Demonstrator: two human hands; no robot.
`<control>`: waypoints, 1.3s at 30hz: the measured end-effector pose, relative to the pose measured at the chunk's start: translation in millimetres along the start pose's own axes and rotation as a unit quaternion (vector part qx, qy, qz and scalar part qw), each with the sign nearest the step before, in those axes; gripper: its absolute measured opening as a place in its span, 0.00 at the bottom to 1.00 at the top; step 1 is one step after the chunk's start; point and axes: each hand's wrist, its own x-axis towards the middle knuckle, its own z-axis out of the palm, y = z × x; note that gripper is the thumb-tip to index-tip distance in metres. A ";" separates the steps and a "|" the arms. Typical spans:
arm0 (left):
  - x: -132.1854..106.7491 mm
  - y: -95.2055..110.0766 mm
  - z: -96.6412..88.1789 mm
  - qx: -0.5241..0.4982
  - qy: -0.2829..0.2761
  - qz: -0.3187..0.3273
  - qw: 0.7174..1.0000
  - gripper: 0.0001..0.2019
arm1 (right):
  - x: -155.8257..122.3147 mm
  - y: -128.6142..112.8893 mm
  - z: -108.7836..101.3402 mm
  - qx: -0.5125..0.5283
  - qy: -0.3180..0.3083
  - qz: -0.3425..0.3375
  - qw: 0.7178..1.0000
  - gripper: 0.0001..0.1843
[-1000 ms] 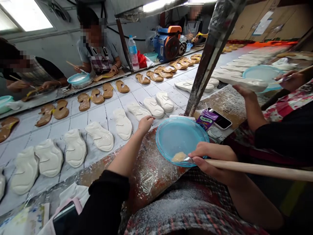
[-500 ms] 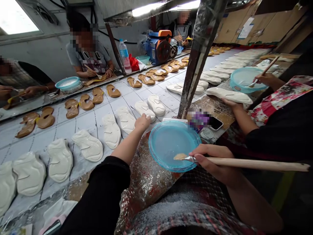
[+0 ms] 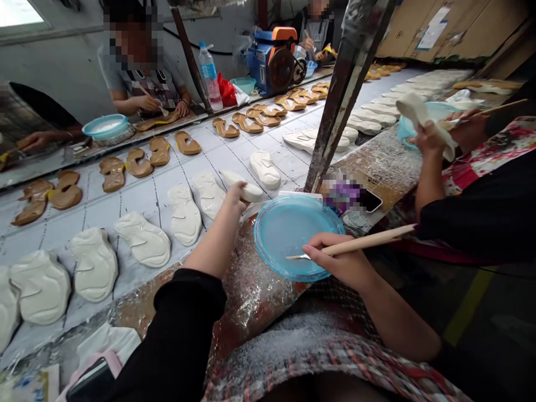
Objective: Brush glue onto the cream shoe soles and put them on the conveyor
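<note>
Lifted at one end since the earlier frame, a white sole is now gripped by the left hand, and the wooden-handled spatula has been swung round in the right hand. The sole is tilted just above the grid-marked belt, at the near end of its row, with its far end lowest. Its edge is clasped by the left fingers, which are curled over it, though the thumb's position cannot be told. The left forearm is stretched forward from a black sleeve, across a plastic-sheeted table edge.

The right forearm is angled in from the lower right. The spatula's handle is pinched between the thumb and clenched fingers, its handle slanted up to the right and its metal tip held over the near side of a blue plastic plate.

Rows of white soles and tan soles are laid out along the belt. Off to the right, another white sole is held up by a co-worker's hand.
</note>
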 end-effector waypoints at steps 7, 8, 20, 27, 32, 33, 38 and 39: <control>-112.0 17.7 -64.5 -0.304 -0.124 0.096 0.940 0.22 | 12.1 3.9 8.5 -0.037 -0.002 0.057 0.998 0.22; -127.5 14.6 -72.7 -0.326 -0.164 0.089 0.927 0.28 | 14.3 3.6 12.0 -0.046 -0.004 0.061 0.997 0.22; -214.1 -41.1 -85.5 -0.306 -0.151 0.091 0.935 0.38 | 0.5 -32.3 2.9 -0.003 -0.040 -0.039 0.998 0.21; -244.8 -48.4 -67.1 -0.338 -0.252 0.042 0.906 0.43 | -8.0 -106.8 6.6 0.008 -0.037 -0.436 0.899 0.03; -255.2 -47.3 -68.7 -0.344 -0.138 0.112 0.922 0.32 | -2.4 -127.5 13.3 -0.069 -0.002 -0.479 0.875 0.02; -255.8 -46.8 -69.1 -0.344 -0.111 0.130 0.923 0.31 | -1.4 -127.4 14.3 -0.068 0.005 -0.477 0.876 0.02; -255.1 -40.3 -69.6 -0.380 -0.201 0.083 0.899 0.40 | -7.1 -115.0 16.8 -0.088 -0.045 -0.511 0.854 0.06; -254.9 -38.5 -69.7 -0.381 -0.231 0.069 0.893 0.43 | -8.7 -112.7 15.8 -0.097 -0.052 -0.504 0.857 0.06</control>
